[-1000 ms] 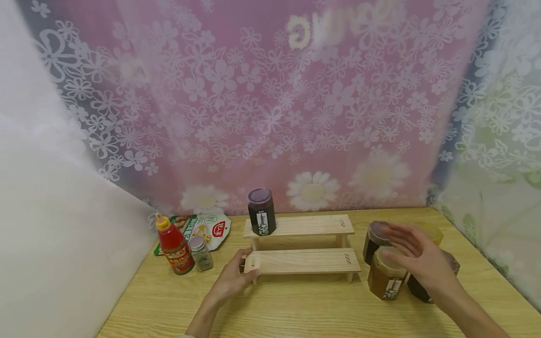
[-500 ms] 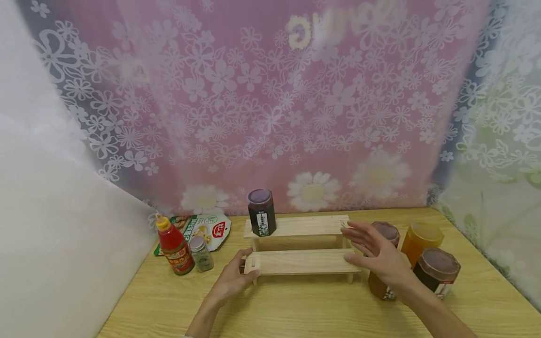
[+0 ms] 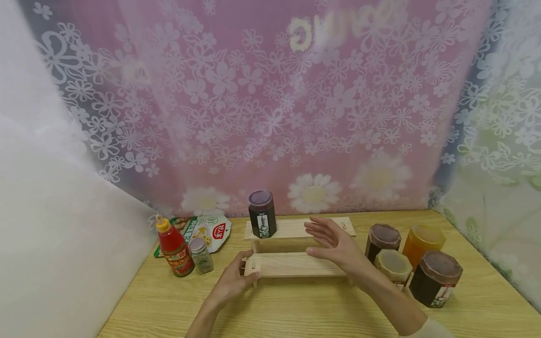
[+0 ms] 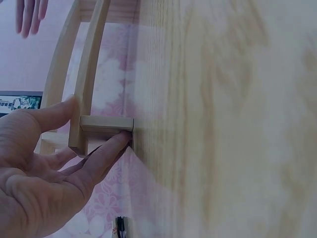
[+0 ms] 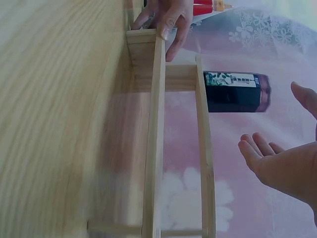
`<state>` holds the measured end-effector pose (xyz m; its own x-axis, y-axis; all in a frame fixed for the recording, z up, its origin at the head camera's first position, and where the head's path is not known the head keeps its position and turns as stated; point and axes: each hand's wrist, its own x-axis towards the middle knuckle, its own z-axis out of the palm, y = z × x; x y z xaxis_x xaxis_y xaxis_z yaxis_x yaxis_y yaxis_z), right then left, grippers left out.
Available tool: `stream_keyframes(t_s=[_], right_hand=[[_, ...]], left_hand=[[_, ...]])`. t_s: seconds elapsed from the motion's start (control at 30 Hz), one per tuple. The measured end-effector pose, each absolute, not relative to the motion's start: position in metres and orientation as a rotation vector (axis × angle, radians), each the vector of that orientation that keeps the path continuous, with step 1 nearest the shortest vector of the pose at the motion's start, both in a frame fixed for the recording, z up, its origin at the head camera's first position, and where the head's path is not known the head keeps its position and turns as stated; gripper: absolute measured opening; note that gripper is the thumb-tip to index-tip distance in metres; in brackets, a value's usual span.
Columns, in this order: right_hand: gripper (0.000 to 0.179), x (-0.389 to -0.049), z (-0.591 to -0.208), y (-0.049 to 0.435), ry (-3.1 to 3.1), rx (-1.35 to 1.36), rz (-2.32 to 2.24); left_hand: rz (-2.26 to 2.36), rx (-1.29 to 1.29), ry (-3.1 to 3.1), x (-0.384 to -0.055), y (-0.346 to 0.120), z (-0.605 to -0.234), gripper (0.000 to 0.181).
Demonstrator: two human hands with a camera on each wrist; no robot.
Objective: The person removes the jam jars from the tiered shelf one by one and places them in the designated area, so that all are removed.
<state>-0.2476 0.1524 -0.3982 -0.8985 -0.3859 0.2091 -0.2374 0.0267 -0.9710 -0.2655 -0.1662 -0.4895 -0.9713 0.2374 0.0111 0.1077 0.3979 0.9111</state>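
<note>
A two-step wooden rack (image 3: 287, 265) stands mid-table. On the left of its upper step sits a dark jar with a purple lid (image 3: 262, 215), upright. My left hand (image 3: 230, 281) grips the rack's lower left end; in the left wrist view its thumb (image 4: 62, 113) lies on the step's board and fingers reach the leg below. Over the right half of the rack hovers my right hand (image 3: 338, 249), fingers extended and holding nothing. The right wrist view shows this right hand (image 5: 290, 166) apart from the boards, with the dark jar (image 5: 233, 91) beyond it.
Right of the rack stand a brown-lidded jar (image 3: 382, 237), a pale-lidded jar (image 3: 393, 266), a yellow jar (image 3: 424, 240) and a dark jar (image 3: 436, 279). At left are a red sauce bottle (image 3: 174, 249), a small spice jar (image 3: 201, 256) and a food packet (image 3: 215, 230). A flowered curtain (image 3: 270, 117) hangs behind.
My right hand has moved left from above the jars to over the rack, revealing the jars it covered. My left hand keeps its grip on the rack's left end.
</note>
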Motion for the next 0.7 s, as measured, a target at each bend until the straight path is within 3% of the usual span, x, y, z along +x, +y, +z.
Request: stream_keyframes(t_s=[0.7], right_hand=[[0.083, -0.304, -0.401, 0.067, 2.217, -0.462, -2.112]], left_hand=[[1.614, 0.311, 2.538, -0.266, -0.166, -0.486, 0.069]])
